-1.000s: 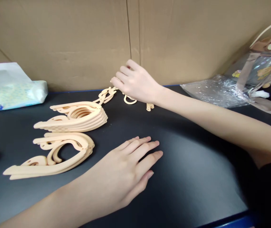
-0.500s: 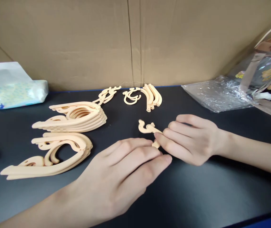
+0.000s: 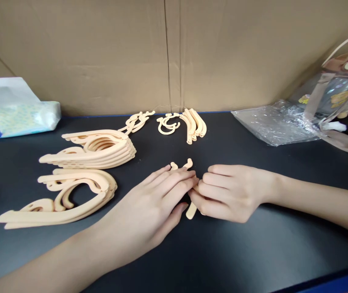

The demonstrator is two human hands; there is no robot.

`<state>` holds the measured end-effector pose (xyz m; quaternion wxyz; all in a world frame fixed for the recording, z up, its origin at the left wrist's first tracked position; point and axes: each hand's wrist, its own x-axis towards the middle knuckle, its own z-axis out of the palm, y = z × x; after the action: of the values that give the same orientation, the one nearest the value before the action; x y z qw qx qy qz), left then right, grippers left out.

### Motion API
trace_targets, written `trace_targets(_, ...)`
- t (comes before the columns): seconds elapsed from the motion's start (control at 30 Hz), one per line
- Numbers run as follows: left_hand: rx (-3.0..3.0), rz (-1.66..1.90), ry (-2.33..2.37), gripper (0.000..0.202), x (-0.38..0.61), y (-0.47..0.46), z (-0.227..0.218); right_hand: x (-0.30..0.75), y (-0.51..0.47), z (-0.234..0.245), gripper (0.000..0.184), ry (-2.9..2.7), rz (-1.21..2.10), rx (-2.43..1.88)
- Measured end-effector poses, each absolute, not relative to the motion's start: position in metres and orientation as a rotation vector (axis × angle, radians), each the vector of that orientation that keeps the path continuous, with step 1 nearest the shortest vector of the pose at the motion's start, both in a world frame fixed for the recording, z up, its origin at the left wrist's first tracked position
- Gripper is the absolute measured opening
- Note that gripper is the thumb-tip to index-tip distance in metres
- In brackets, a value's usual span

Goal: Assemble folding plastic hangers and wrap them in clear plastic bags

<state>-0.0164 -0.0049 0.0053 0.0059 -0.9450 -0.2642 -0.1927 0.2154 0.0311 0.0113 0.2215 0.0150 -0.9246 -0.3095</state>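
Observation:
Both hands are closed around a cream plastic folding hanger [image 3: 191, 211] at the middle of the black table. My left hand [image 3: 154, 205] covers it from the left, fingers bent over its top. From the right, my right hand [image 3: 235, 193] pinches it with curled fingers. Two rounded ends poke out beyond the fingertips and a flat arm end shows below; the joint between is hidden. On the left lie a tall stack of folded hangers [image 3: 109, 156] and, nearer, a smaller stack [image 3: 88, 211].
Behind the hands lie loose hanger hooks [image 3: 168, 125], curved hanger arms [image 3: 194, 125] and some smaller cream pieces [image 3: 139, 122]. A tissue pack [image 3: 24, 118] stands at far left. Clear plastic wrap [image 3: 274, 122] and a strapped bottle [image 3: 335, 89] are at right, before a cardboard wall [image 3: 101, 53].
Both hands have shifted slightly left and turned the hanger. Its hook-shaped end, seen plainly before, is now mostly covered by the left fingers, and an arm end points toward me.

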Motion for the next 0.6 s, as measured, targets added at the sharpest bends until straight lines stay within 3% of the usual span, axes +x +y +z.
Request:
trace_targets(0.27,-2.942,-0.582,-0.825,0.031,-0.017,0.001,0.003,0.215,0.033,0.01,0.021,-2.556,-0.807,0.043)
trace_targets(0.37,-2.954,-0.541,-0.765,0.033,-0.018,0.003,0.001,0.214,0.035,0.009,0.027,-2.564,-0.772,0.045)
trace_targets(0.5,-2.953,-0.487,-0.745,0.032,-0.018,0.003,0.001,0.218,0.041,0.005,0.05,-2.487,-0.608,0.087)
trace_targets(0.6,-2.974,-0.491,-0.773,0.03,-0.018,0.001,0.004,0.22,0.051,0.002,0.047,-2.373,-0.503,-0.095)
